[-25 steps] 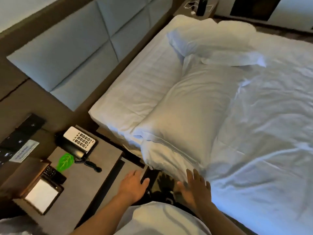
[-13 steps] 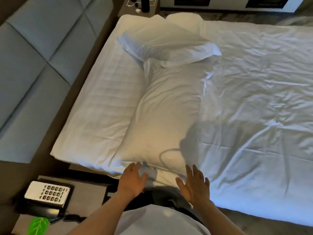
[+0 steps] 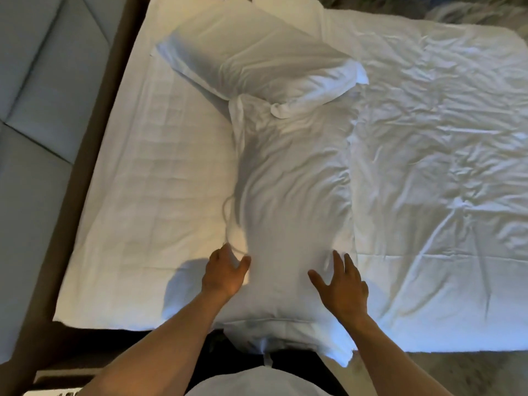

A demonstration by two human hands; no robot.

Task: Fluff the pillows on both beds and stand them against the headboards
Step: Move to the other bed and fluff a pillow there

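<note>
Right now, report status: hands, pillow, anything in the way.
Left hand pinching near pillow edge; right hand flat on it, fingers spread. Pillow lying flat. Far pillow overlaps its top end.

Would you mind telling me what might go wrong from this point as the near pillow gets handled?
1. The near pillow already hangs over the edge of the bed; with the right hand resting flat and open, it could slide to the floor.
2. Its far end touches, perhaps tucks under, the far pillow, so lifting may drag that one askew.
3. The left hand pinches only the edge, so the case may bunch.
</note>
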